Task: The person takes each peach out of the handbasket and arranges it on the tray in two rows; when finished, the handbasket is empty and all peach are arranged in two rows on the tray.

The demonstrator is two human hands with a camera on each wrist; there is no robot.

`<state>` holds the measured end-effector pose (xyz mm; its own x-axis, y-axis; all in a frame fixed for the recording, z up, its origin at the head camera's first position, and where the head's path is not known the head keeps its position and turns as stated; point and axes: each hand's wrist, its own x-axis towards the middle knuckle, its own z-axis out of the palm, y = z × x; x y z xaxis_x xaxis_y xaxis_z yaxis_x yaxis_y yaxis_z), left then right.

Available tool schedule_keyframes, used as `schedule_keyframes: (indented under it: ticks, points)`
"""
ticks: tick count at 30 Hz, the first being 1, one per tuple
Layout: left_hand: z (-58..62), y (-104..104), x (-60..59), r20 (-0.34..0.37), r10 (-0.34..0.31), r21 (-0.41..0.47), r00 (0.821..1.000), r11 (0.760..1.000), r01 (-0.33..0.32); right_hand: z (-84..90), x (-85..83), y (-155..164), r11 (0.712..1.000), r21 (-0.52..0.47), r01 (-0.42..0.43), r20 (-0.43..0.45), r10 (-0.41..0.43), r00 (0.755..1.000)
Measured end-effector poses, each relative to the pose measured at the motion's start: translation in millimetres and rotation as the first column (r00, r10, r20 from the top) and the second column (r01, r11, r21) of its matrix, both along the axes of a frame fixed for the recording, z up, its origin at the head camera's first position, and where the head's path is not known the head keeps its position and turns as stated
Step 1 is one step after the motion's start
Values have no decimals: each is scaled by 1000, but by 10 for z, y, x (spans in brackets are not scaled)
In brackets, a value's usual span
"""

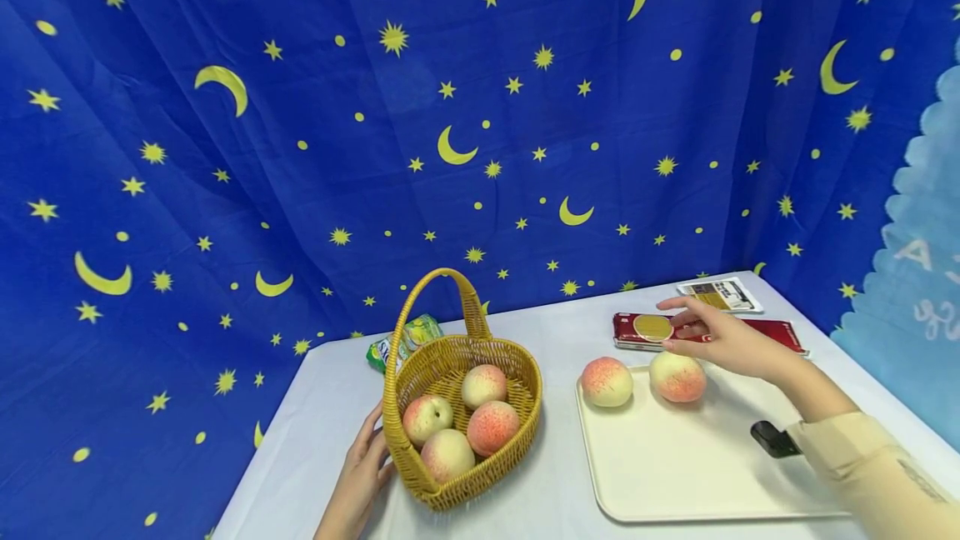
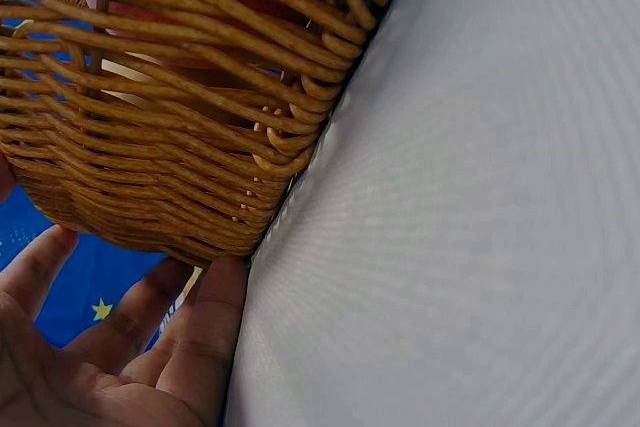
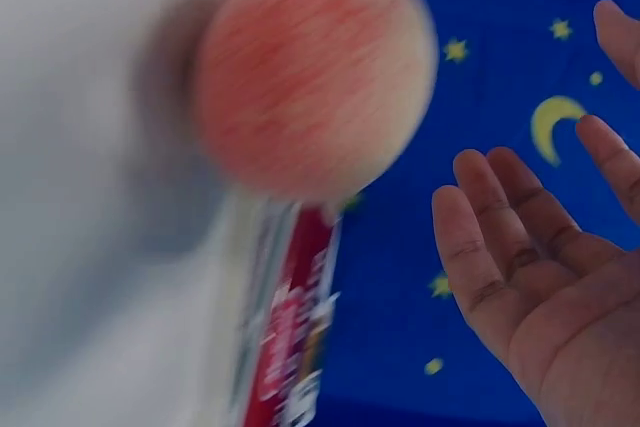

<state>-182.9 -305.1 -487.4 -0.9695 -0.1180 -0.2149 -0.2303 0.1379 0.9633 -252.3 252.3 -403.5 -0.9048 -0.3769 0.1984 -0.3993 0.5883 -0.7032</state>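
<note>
A yellow-brown wicker basket (image 1: pixel 491 486) with a tall arched handle stands left of centre, holding several peaches (image 1: pixel 484 387). My left hand (image 1: pixel 358 465) is at its left side; the left wrist view shows fingertips (image 2: pixel 215 282) against the woven wall. On the right, a peach (image 1: pixel 678 382) sits on the cream tray (image 1: pixel 667 482), near its back edge, with another peach (image 1: pixel 607 382) left of it at the back left corner. My right hand (image 1: pixel 723 342) hovers just above and behind the first peach. In the right wrist view its fingers are spread apart from the peach (image 3: pixel 315 77).
Behind the tray lies a long dark red package (image 1: pixel 776 333) with a gold patch, and beyond it a white and gold packet (image 1: pixel 723 295). A green snack bag (image 1: pixel 422 332) lies behind the basket. A blue star-patterned cloth (image 1: pixel 487 207) hangs at the table's back.
</note>
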Motion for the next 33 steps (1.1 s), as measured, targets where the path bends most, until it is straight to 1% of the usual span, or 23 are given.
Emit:
schedule_keyframes:
  ticks: [3,7,10,14,23,29,33]
  points:
    - [-5,-4,6,-3,3,0,1000,1000,-3,138,-34,-157,1000,-6,-21,14,21,1000]
    - [-9,-11,14,-1,9,-1,1000,1000,-9,273,-75,-391,996,-41,-77,27,78,997]
    - [-6,-14,23,-2,10,-2,1000,1000,-10,335,-112,-572,991,-66,-115,51,119,992]
    - [-5,-20,33,-13,5,1,1000,1000,-5,395,-168,-824,987,-77,-145,93,151,984]
    - [-8,-24,45,-40,-6,1,999,1000,6,446,-286,-1362,973,-41,-228,108,231,967]
    - [-5,-13,47,-36,-8,-10,999,1000,8,431,-326,-1652,967,-11,-255,143,254,957]
    - [-1,-7,54,-42,-12,-8,999,1000,12,426,-381,-1826,962,19,-274,141,269,953]
